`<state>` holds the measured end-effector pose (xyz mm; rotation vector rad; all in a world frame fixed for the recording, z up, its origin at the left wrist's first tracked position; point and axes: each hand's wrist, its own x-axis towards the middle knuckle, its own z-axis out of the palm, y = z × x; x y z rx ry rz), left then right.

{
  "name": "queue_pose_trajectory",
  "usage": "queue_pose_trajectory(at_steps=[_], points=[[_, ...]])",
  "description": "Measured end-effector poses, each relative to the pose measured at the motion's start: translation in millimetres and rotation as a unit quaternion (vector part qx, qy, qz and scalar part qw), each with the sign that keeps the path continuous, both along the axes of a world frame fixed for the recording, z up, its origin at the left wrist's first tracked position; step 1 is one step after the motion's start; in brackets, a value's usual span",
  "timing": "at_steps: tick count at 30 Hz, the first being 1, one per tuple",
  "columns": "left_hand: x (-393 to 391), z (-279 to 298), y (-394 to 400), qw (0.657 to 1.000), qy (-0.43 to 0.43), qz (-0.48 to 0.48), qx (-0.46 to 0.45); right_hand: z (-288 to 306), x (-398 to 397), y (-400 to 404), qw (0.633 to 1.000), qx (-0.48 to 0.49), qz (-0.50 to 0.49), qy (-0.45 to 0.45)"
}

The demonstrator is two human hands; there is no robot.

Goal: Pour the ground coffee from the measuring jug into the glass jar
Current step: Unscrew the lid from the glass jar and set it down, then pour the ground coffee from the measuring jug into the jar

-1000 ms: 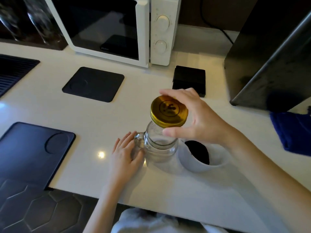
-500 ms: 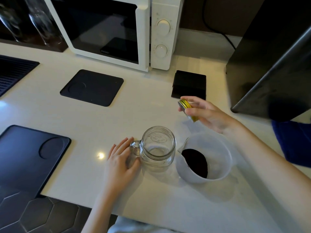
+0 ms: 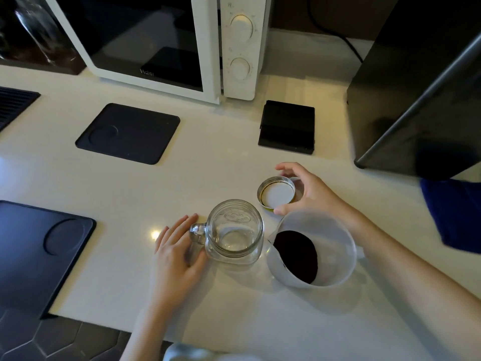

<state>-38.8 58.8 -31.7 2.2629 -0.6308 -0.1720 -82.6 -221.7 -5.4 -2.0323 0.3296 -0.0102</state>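
Observation:
The clear glass jar (image 3: pixel 234 231) with a handle stands open and upright on the white counter. My left hand (image 3: pixel 177 252) rests against its handle, fingers spread along the jar's side. Right beside the jar stands the translucent white measuring jug (image 3: pixel 335 246) with dark ground coffee (image 3: pixel 295 255) in its bottom. Behind them the gold lid (image 3: pixel 277 194) lies upside down, its white inside facing up. My right hand (image 3: pixel 309 191) curls around the lid, thumb and fingers at its rim.
A white microwave (image 3: pixel 166 40) stands at the back. A black square mat (image 3: pixel 128 132) and a small black box (image 3: pixel 287 127) lie behind the jar. A dark tray (image 3: pixel 33 251) lies at left, a black appliance (image 3: pixel 421 82) and a blue cloth (image 3: pixel 453 212) at right.
My right hand lifted the gold lid off the jar, carried it back and to the right, and turned it upside down onto the counter. The left hand stayed at the jar's handle.

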Motion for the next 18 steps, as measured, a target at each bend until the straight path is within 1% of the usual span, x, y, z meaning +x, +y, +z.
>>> queue_pose_trajectory(at_steps=[4,7,9,12,14,16,18], points=[[2.1,-3.9,0.5,1.0,-0.01,-0.001,0.008,-0.2,-2.1,-1.6,0.996,-0.081,0.024,0.012],[4.5,-7.8,3.1,1.0,-0.015,-0.009,0.016,0.1,0.7,-1.8,0.985,-0.159,0.063,0.008],[6.2,-9.9,4.0,1.0,-0.019,-0.01,0.02,-1.0,2.6,-2.8,0.98,-0.183,0.073,0.01],[6.2,-12.7,4.6,0.999,-0.024,-0.012,0.026,-1.8,3.3,-5.7,0.979,-0.185,0.081,0.029],[6.2,-13.7,4.9,0.999,-0.028,-0.012,0.029,1.4,-0.1,-8.6,0.983,-0.162,0.07,0.047],[6.3,-14.0,4.3,0.999,-0.031,-0.01,0.03,10.4,-5.6,-11.3,0.992,-0.121,0.018,0.04],[5.8,-13.8,3.4,0.999,-0.033,-0.007,0.031,22.1,-13.6,-13.7,0.994,-0.093,-0.054,-0.01]])
